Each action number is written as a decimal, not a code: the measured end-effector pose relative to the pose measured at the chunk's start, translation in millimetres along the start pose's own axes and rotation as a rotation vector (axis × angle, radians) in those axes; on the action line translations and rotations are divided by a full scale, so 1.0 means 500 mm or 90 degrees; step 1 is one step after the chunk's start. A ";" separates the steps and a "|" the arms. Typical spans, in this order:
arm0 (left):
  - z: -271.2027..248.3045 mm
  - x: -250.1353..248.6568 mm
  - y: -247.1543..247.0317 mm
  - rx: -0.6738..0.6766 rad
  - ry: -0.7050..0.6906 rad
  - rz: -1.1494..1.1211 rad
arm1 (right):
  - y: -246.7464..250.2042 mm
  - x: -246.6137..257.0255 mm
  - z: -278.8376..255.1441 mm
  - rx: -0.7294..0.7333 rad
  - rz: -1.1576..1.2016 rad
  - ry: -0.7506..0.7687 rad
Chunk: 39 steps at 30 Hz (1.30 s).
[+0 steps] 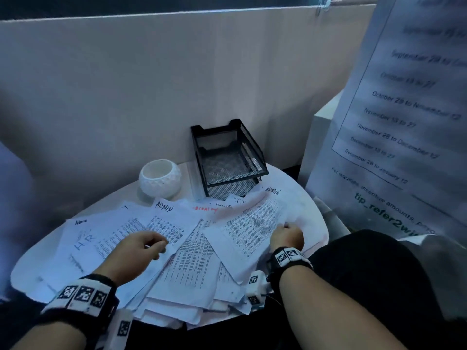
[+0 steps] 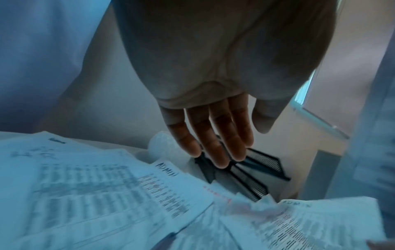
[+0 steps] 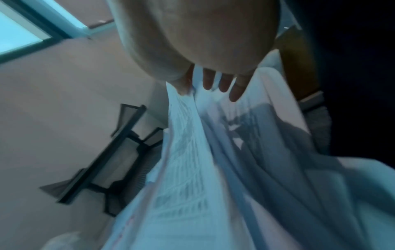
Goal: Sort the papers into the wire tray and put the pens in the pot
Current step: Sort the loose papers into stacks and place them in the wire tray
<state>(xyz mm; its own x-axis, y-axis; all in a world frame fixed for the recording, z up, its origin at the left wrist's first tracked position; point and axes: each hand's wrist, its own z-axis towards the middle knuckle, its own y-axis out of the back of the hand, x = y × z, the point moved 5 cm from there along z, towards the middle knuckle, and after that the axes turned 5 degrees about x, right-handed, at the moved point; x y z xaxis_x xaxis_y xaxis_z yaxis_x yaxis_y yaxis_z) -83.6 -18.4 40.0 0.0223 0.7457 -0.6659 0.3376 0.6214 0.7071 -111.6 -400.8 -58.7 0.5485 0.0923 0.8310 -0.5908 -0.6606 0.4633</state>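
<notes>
Printed papers (image 1: 187,253) marked ADMIN, HR and other names lie scattered over a round white table (image 1: 319,210). The black wire tray (image 1: 237,178) stands at the back, with its tiers holding nothing. A white pot (image 1: 159,179) sits to its left. My left hand (image 1: 159,246) hovers over the middle sheets with relaxed fingers (image 2: 215,152) and holds nothing. My right hand (image 1: 288,227) pinches the right edge of a printed sheet (image 1: 252,223) and lifts it; the thumb and fingers (image 3: 205,84) close on the paper (image 3: 186,152). No pen is in sight.
A beige partition (image 1: 126,84) runs behind the table. A large printed notice (image 1: 404,109) hangs close on the right, in front of a white box (image 1: 321,137). My dark-clad leg (image 1: 379,274) is at the table's right side. Papers overhang the near edge.
</notes>
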 end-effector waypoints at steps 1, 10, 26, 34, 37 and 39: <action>0.003 -0.006 -0.001 0.000 -0.008 -0.004 | 0.004 0.022 -0.010 -0.017 0.040 0.030; 0.030 0.035 0.006 -0.033 -0.020 -0.108 | -0.037 0.169 -0.182 0.029 0.211 0.296; 0.040 0.079 0.117 -0.135 0.031 -0.191 | -0.226 0.077 -0.148 0.319 0.148 -0.015; 0.027 0.153 0.113 -0.179 0.122 -0.208 | -0.303 -0.049 -0.119 0.393 -0.019 -0.139; 0.027 0.161 0.110 -0.185 0.153 -0.201 | -0.321 -0.036 -0.126 0.402 -0.090 -0.042; 0.026 0.165 0.114 -0.197 0.163 -0.206 | -0.304 0.004 -0.131 0.354 -0.101 0.035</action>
<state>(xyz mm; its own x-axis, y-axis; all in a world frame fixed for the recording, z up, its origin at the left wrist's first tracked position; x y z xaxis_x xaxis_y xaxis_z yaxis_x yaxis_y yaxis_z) -50.3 75.2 22.2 -0.2811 0.5145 -0.8101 -0.0065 0.8431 0.5377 -59.4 -251.1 -107.3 0.5647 0.2509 0.7862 -0.0958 -0.9263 0.3645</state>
